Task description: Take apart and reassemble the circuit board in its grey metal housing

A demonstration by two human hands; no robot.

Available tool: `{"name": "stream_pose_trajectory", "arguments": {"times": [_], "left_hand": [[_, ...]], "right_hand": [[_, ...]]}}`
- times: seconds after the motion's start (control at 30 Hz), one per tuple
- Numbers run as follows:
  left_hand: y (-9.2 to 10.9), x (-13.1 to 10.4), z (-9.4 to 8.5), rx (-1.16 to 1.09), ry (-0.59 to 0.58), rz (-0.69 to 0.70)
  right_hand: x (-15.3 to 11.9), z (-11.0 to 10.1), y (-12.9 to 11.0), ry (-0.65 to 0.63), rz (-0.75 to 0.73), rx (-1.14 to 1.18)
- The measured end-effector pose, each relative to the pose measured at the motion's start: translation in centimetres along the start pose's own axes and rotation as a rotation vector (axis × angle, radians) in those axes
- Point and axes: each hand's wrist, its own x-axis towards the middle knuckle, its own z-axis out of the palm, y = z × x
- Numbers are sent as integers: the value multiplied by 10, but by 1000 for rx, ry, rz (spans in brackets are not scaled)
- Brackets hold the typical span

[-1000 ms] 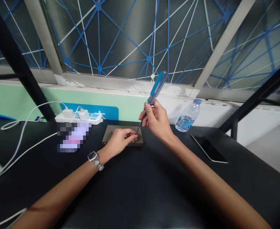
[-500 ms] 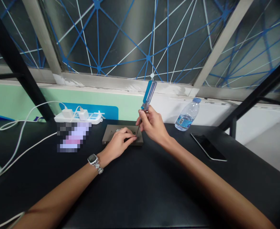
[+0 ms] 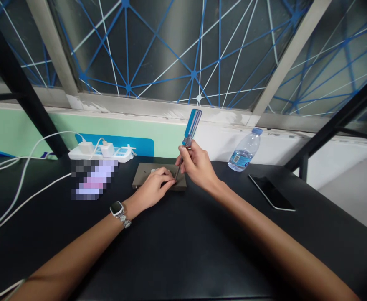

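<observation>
A flat brown-grey box lies on the black table, partly covered by my left hand. The thumb and fingers of that hand come together on the box top, close around the tip of a screwdriver. Whatever they pinch there is too small to make out. My right hand is closed around the shaft of the screwdriver, just below its blue and clear striped handle. The screwdriver leans slightly, handle up and to the right, its tip down near the box's right front corner. Small loose metal pieces seem to lie behind my left fingers.
Left of the box lies a blurred-out lit screen. Behind it a white power strip carries plugs and white cables. To the right stand a water bottle and a dark phone. Black table legs or frame bars rise at both sides.
Both hands and the screwdriver stay over the same corner of the box. The screwdriver's handle sits slightly lower and leftward; the whole view has shifted a little.
</observation>
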Motion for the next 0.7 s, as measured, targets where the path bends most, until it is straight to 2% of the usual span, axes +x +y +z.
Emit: {"name": "stream_pose_trajectory", "arguments": {"times": [0.2, 0.53, 0.7], "left_hand": [[3, -1, -3, -20, 20, -24], [12, 2, 14, -119, 231, -159], [11, 4, 14, -189, 226, -182]], "right_hand": [[0, 2, 2, 2, 3, 14], [1, 3, 2, 1, 21, 88], [2, 0, 2, -22, 42, 114]]}}
